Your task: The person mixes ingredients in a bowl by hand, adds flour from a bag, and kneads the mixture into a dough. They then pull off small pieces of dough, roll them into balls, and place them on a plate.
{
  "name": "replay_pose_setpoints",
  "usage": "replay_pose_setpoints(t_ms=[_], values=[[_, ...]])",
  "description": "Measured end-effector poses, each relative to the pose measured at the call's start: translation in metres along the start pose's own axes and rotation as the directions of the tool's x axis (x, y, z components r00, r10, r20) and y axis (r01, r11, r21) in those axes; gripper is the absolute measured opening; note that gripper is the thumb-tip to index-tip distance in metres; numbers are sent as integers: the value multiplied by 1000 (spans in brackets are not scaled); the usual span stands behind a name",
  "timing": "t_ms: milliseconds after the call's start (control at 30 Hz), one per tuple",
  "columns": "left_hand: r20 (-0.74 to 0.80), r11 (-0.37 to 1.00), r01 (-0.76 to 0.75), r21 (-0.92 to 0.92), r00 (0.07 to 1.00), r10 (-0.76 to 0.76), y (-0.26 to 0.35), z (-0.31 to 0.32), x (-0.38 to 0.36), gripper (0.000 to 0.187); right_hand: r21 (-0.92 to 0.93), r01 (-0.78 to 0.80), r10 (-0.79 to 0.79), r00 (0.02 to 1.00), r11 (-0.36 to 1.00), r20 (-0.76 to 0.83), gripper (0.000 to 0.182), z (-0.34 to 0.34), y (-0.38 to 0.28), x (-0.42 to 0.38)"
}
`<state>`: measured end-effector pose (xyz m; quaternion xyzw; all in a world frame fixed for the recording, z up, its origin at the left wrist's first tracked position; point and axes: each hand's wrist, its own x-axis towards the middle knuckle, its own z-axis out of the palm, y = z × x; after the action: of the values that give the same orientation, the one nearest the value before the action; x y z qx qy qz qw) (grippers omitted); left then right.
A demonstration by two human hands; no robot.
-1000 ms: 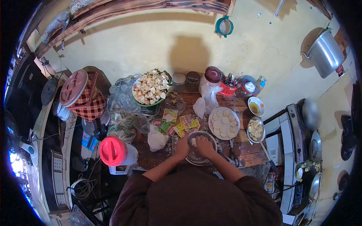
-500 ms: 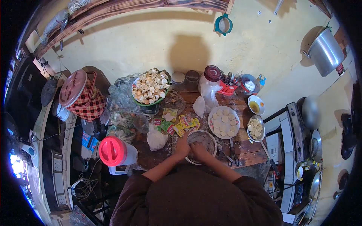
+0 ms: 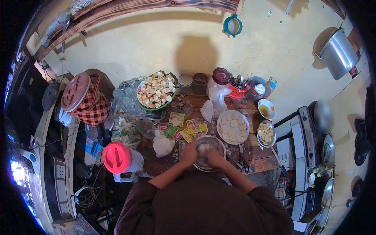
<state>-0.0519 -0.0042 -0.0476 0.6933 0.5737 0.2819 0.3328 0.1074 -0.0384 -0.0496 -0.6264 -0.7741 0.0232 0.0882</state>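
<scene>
Pale dough lump point(image 3: 203, 148) sits in the metal bowl point(image 3: 217, 141) near the bench's front edge — left hand point(image 3: 190, 153) and right hand point(image 3: 215, 158) cupped around it, touching it.

Hands point(image 3: 203, 154) in bowl point(image 3: 219, 141); plate point(image 3: 244, 121) behind-right; jug point(image 3: 117, 157) far left.

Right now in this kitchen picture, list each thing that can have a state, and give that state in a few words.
Left hand: at the bowl's left rim, grip unclear.
Right hand: in the bowl, on the dough.
Metal bowl: upright, holds dough.
Dough lump: pale, between the hands.
White plate: holds round flat pieces.
Small metal dish: holds pale slices.
Red-lidded jug: lid on.
Green bowl: heaped with cut chunks.
Jar: capped.
</scene>
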Motion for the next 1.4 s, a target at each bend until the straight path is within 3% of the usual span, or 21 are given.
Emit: replay_pose_setpoints(t_ms=[33,67,200,267,300,367,400,500,567,600,667,767,867,900,967,1000,1067,1200,1300,1367,1400], values=[[27,1000,22,4,999,-22,2,-2,1,60,149,2,-57,930,989,364,24,-23,-2,0],[55,999,44,9,998,-44,6,-5,1,61,284,-52,-158,730,957,665,25,-43,-3,0],[77,997,77,6,994,-77,14,-12,0,60,376,-147,-109,807,915,580,31,-66,6,8],[57,999,52,-14,997,-52,4,-2,2,58,126,-164,57,800,978,598,41,-51,5,15],[58,999,51,-13,997,-51,5,-3,2,58,126,-166,58,800,978,598,41,-40,-2,12],[126,991,130,-38,984,-124,12,-8,2,55,268,-25,-32,978,963,206,50,-16,-23,-1],[126,991,129,-37,984,-124,8,-5,1,55,269,-25,-32,978,963,206,50,-10,-27,-3],[14,998,59,-18,998,-58,6,-5,-3,55,297,-3,-80,961,955,265,54,0,-25,0],[-5,998,28,-51,1000,-28,24,-19,-7,57,342,180,-345,782,922,519,53,-3,-10,16],[-2,999,22,-49,1000,-22,21,-15,-6,57,341,175,-340,786,924,516,53,-4,-4,17],[13,995,101,-20,995,-101,10,-4,-2,59,372,133,-364,651,918,665,54,-7,2,21],[7,996,-45,74,999,45,10,-9,-3,60,244,45,-224,577,969,785,56,-48,-9,30],[87,998,-7,58,996,2,16,-14,-1,62,99,66,-119,595,993,795,49,-53,-9,38],[86,998,-7,59,996,2,9,-10,1,62,100,67,-120,596,993,794,49,-55,-13,38],[11,998,-66,0,998,66,-15,6,4,62,-15,-171,151,817,985,556,45,-62,-21,34],[13,998,-64,-2,998,64,-14,5,3,62,-16,-172,152,815,985,559,45,-68,-23,30],[57,999,39,-38,998,-37,-12,4,2,62,-57,-56,71,952,997,299,47,-76,-25,26],[56,998,28,60,998,-31,4,-7,1,61,47,-30,9,919,998,395,50,-40,-22,19],[41,995,93,29,995,-94,2,-5,3,49,179,-190,122,935,965,334,46,-14,-34,7],[-20,999,47,-20,999,-47,-17,10,6,49,-21,-66,67,996,998,59,43,16,-33,-3],[-21,998,51,-22,998,-51,-16,9,5,49,-22,-63,65,996,998,63,43,9,-35,0]])
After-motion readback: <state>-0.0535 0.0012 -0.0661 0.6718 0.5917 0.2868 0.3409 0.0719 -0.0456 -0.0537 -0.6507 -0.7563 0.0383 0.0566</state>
